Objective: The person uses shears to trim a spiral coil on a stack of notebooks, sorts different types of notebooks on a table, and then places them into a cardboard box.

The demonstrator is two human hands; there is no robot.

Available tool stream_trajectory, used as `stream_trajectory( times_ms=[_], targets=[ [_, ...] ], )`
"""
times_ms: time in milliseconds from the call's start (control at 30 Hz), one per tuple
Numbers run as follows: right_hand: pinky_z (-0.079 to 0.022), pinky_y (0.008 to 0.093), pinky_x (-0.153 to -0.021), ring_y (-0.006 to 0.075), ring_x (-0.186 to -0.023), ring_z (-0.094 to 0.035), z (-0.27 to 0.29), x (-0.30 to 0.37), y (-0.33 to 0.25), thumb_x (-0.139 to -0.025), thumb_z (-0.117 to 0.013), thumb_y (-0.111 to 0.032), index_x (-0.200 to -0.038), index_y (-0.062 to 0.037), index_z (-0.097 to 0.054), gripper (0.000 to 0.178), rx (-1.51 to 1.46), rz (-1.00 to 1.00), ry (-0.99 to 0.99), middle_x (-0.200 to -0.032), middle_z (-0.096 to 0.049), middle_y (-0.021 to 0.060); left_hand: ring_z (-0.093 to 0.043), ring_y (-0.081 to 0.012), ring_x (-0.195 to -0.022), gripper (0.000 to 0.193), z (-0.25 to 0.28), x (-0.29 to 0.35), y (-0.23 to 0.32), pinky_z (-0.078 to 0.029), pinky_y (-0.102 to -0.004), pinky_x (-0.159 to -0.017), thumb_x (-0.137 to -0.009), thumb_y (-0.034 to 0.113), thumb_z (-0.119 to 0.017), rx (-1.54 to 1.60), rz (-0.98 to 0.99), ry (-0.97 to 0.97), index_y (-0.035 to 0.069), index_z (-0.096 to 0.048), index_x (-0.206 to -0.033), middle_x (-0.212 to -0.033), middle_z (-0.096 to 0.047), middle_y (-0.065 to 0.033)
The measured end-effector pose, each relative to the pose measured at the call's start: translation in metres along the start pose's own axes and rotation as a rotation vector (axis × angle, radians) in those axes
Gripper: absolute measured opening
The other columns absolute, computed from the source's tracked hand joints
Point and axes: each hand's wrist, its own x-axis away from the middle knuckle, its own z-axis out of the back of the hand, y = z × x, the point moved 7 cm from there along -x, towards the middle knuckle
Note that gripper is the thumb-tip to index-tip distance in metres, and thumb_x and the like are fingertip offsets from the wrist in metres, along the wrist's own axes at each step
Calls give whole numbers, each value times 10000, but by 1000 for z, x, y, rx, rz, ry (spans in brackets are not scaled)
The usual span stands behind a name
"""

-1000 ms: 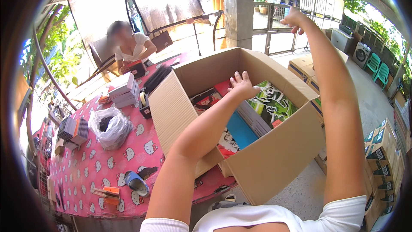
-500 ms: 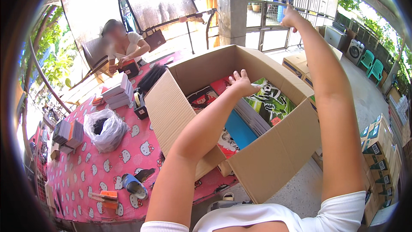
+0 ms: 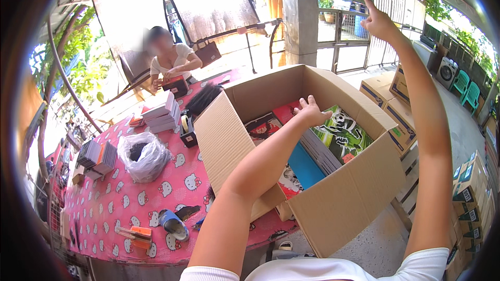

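A big open cardboard box [image 3: 346, 198] stands at the table's right end, its flaps folded outward. Inside lie stacked notebooks or books with colourful covers, among them a green one with a panda-like drawing [image 3: 345, 131] and a plain blue one [image 3: 307, 165]. Over these, my left hand [image 3: 314, 113] is open with fingers spread and nothing in it; whether it touches a cover I cannot tell. My right hand [image 3: 379, 23] is raised far out beyond the box toward the gate, empty, its index finger stretched out.
On the pink patterned table [image 3: 112, 218] are a white plastic bag [image 3: 143, 158], book stacks [image 3: 160, 112], a tape dispenser [image 3: 188, 131] and a blue-grey roundish object [image 3: 173, 225]. Across it, a person [image 3: 174, 62] handles a dark red-and-black item. Closed cartons [image 3: 398, 125] stand at right.
My right index finger now stretches out, where the hand was more loosely bent before. My left hand stays spread over the box. The whole view has shifted, putting things farther right in the picture.
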Motion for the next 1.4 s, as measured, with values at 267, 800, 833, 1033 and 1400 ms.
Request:
stream_trajectory(
  times_ms=[267, 800, 833, 1033, 1400],
  targets=[
    [-488, 409, -817, 328, -928, -625, -37, 179, -124, -816, -646, -230, -1212, -86, -535, 435, -161, 306, -218, -1005, -634, 191, -124, -456, -1356, 890, 9, -3, -12, -229, -552, -1059, -827, 461, -562, 225, 46, 169, 83, -51, -1449, -1505, 4, -201],
    [-358, 300, -507, 193, -529, -443, -74, 309, -24, -842, -601, -15, -605, 17, -453, 281, -456, -32, 481, -590, -453, 85, -296, -432, -1304, 826, 10, 35, 33, -337, -475, -1039, -828, 289, -600, 233, -135, 115, 42, -93, -1431, -1485, -14, -248],
    [-358, 300, -507, 193, -529, -443, -75, 310, -23, -842, -601, -15, -605, 17, -453, 281, -464, -31, 483, -590, -453, 85, -296, -431, -1304, 826, 15, 43, 32, -337, -475, -1039, -828, 289, -600, 228, -131, 121, 42, -93, -1431, -1485, -14, -248],
    [-371, 303, -519, 204, -537, -449, -71, 314, -20, -820, -580, 41, -603, 10, -454, 253, -490, 19, 547, -596, -464, 91, -368, -321, -1274, 846, 24, 52, 28, -411, -447, -966, -805, 509, -597, 304, 74, 1, 20, -252, -1403, -1416, -293, -186],
    [-377, 361, -602, 257, -602, -484, -63, 306, -23, -756, -612, 22, -610, -35, -467, 214, -486, 177, 430, -618, -485, 81, -429, -363, -1228, 859, -7, -34, -33, -372, -526, -948, -764, 742, -467, 130, 218, -409, 112, -435, -1348, -1324, -447, -231]
  ],
)
